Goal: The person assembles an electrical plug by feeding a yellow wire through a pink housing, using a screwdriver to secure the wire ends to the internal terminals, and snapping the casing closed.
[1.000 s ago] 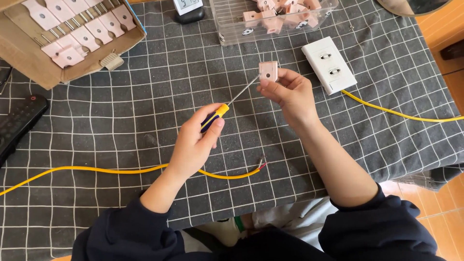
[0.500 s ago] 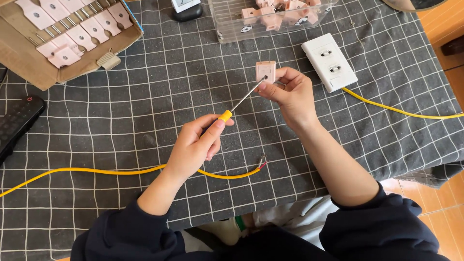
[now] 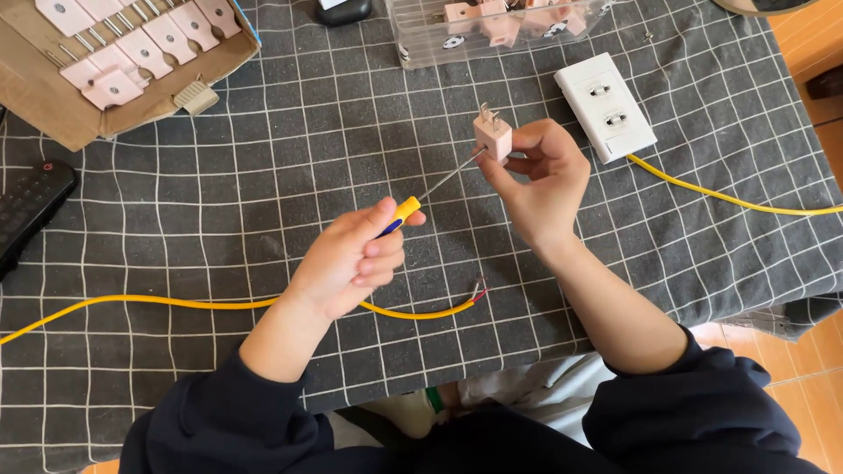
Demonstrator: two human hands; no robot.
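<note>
1. Right hand (image 3: 537, 180) pinches a small pink plug (image 3: 493, 134) between thumb and fingertips, raised above the middle of the table – prongs point up and away from the person.
2. Left hand (image 3: 349, 261) is closed around the yellow-and-blue handle of a screwdriver (image 3: 420, 197); its thin shaft runs up and right, and the tip meets the plug's near-left side.
3. Versus the picture half a second ago: the plug is turned, so the prongs now show at its top where a flat face showed before. The screwdriver tip stays on the plug, and both hands sit in much the same spot over the cloth.
4. Grey checked tablecloth (image 3: 219, 202) covers the table.
5. Yellow cable (image 3: 176, 302) lies along the near edge, running in from the left edge. Its stripped end sits just beyond the left hand, below the plug and not touching it.
6. White double socket (image 3: 605, 105) lies toward the far right corner, just beside the right hand – a second yellow cable (image 3: 729, 198) leaves it toward the right edge.
7. Cardboard box (image 3: 53, 110) of pink plug parts at the far left corner.
8. Clear plastic box (image 3: 421, 44) with more pink pieces at the far edge, centre.
9. Black remote control (image 3: 31, 200) at the left edge.
</note>
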